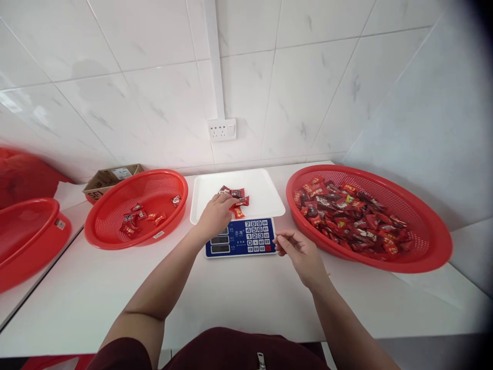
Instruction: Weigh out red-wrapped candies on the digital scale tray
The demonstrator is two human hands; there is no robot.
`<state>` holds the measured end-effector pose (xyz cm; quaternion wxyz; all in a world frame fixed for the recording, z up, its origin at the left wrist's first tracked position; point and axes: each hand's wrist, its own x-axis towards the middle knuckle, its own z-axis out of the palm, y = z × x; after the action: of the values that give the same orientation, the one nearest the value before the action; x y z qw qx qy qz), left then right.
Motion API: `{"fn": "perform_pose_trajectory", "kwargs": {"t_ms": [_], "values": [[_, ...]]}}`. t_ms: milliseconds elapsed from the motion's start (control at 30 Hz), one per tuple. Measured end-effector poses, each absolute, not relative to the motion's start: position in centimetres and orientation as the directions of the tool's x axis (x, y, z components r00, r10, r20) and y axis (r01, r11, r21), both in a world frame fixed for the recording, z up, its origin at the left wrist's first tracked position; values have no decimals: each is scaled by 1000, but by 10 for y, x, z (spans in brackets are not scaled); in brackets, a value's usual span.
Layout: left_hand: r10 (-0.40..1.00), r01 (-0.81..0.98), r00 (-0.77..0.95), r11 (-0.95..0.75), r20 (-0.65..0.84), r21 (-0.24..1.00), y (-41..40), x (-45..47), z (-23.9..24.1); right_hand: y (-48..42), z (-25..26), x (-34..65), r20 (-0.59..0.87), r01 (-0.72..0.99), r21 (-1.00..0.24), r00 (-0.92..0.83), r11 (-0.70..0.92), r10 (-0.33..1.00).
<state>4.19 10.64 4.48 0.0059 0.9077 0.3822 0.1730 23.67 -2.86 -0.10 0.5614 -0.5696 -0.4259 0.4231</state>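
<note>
On the white weighing tray (204,187) of a digital scale lies a small heap of red and brown wrapped candies (242,201). My left hand (216,215) reaches over the tray, its fingers closed at the candies; the fingertips are partly hidden. The scale's blue keypad panel (239,239) faces me below the tray. Just right of that panel is my right hand (298,253), thumb and fingers drawn together in a pinch. What it holds, if anything, cannot be made out.
A large red basket (431,252) full of wrapped candies stands on the right. Another red basket (92,221) on the left holds several candies, with a cardboard box (102,180) behind it. More red baskets (42,257) sit far left. A wall socket (222,129) is above the tray.
</note>
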Motion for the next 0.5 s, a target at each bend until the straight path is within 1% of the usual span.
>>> {"fn": "perform_pose_trajectory", "kwargs": {"t_ms": [67,133,267,400,500], "values": [[650,639,693,-754,313,151,101,43,45,-28,0,236,-6,10,-1000,273,-9,962],[623,602,729,-781,285,167,96,43,44,-28,0,236,-10,9,-1000,270,-13,963],[630,592,743,-776,227,218,90,42,40,-30,-2,237,-6,24,-1000,263,-13,965],[634,585,717,-774,292,244,87,37,37,-32,-4,239,0,39,-999,259,-10,966],[685,645,632,-724,363,242,89,31,36,-34,-5,240,-6,35,-999,260,-15,966]]}}
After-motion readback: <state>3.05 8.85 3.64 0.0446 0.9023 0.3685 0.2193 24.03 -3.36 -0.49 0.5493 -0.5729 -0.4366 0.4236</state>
